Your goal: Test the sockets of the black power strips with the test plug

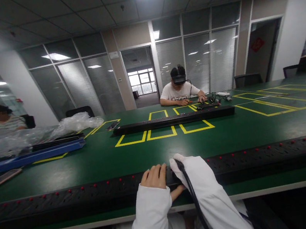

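Observation:
A long black power strip (pixel 76 199) with a row of red dots lies across the near side of the table. My left hand (pixel 155 177) is bare and rests on the strip, fingers bent over its top and thumb against its near side. Just right of it is my right hand (pixel 183 164), in a white glove and closed, at the top of the strip. From its grasp a black cable (pixel 191 190) runs down over my white sleeve. The cable's end is hidden by the right hand.
A second black power strip (pixel 177 119) lies farther back among yellow tape outlines. Across the table a person (pixel 176 89) handles black cables (pixel 212 98). At left are plastic wrap (pixel 69 124), a blue rail (pixel 31 157) and a phone (pixel 0 182). Another person (pixel 3 120) sits far left.

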`<state>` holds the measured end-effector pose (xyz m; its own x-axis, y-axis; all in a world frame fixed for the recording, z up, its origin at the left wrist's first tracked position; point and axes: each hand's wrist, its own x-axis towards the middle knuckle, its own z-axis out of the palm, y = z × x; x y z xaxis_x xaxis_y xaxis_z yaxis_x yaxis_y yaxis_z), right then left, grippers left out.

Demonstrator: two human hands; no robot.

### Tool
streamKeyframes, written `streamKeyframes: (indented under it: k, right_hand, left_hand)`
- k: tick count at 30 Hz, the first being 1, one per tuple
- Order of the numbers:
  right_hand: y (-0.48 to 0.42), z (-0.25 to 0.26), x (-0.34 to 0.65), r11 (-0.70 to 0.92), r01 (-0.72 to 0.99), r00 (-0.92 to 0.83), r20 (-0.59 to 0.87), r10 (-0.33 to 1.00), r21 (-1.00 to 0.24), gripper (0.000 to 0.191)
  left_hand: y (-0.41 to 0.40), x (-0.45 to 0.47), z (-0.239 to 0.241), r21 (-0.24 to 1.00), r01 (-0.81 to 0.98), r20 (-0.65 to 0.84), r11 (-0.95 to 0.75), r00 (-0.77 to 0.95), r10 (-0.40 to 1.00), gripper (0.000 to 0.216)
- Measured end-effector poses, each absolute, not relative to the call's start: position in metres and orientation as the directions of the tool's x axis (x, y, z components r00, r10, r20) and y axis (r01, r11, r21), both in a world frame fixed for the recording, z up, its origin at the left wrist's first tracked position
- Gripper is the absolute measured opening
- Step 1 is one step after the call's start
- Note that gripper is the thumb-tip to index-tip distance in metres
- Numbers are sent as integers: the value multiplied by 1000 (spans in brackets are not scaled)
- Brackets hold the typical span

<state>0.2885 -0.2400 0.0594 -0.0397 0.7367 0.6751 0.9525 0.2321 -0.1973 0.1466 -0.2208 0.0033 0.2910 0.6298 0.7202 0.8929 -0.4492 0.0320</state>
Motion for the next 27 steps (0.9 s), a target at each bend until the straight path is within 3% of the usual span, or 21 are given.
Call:
streamKeyframes:
  k: [8, 19, 27]
  right_hand:
    - [-260, 49, 277, 209, 950, 3, 673, 739, -233, 30]
    - [-250, 75, 289, 193, 933, -9, 515, 857, -304, 33]
    - [-262, 72, 283, 203, 915, -10, 484, 875, -347, 40]
  left_hand:
    - [-219, 143, 2, 42, 886, 669, -462, 318, 672, 65]
    - [-220, 147, 2, 11, 893, 734, -449, 298, 610, 67]
    - [-218, 144, 1, -3, 887, 744, -461, 310, 591, 67]
